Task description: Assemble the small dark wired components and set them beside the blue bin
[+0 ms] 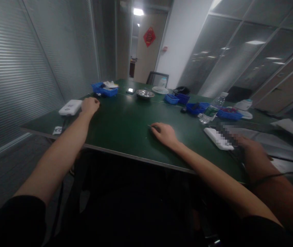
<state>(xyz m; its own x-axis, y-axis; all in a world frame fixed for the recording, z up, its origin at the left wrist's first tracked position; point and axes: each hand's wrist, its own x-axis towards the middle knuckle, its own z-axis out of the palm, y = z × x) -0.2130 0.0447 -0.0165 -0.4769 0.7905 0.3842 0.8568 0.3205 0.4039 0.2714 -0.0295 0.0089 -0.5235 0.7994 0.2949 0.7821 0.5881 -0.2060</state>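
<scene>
My left hand [90,105] rests on the dark green table [120,127] with its fingers curled in. It lies right beside a white box-like device [70,107], and whatever may be inside the fingers is hidden. Nearer the middle of the table, my right hand [165,133] lies with thumb and fingers closed towards each other. A thin, pale tip shows just past these fingertips, too small to name. Beyond both hands stands a shiny metal bowl [144,94] with pale bits in it.
Blue baskets [112,92] with things inside stand at the back left and right. A clear bottle [210,111] stands right of my right hand. At the far right a co-worker's hand [246,142] is over a second white device [214,137]. A phone [130,91] lies behind.
</scene>
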